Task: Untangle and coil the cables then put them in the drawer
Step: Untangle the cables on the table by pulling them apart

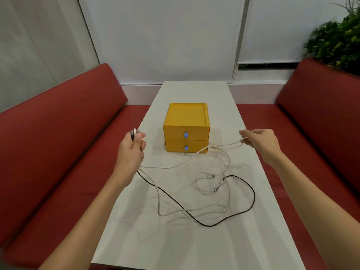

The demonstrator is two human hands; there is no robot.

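My left hand (132,151) is raised left of the yellow drawer box (186,127) and grips the plug ends of several cables in a fist. From that fist a white cable (175,166) stretches across to my right hand (259,142), which pinches it by the table's right edge. A black cable (251,193) loops over the white table (175,240) in front of me. More white cable lies tangled in a small heap (209,181) before the box. Both drawers, each with a blue pull tab (186,135), are closed.
Red benches (68,152) run along both sides of the narrow table, with another bench on the right (321,123). A green plant (337,39) stands behind the right bench. White wall panels close off the far end.
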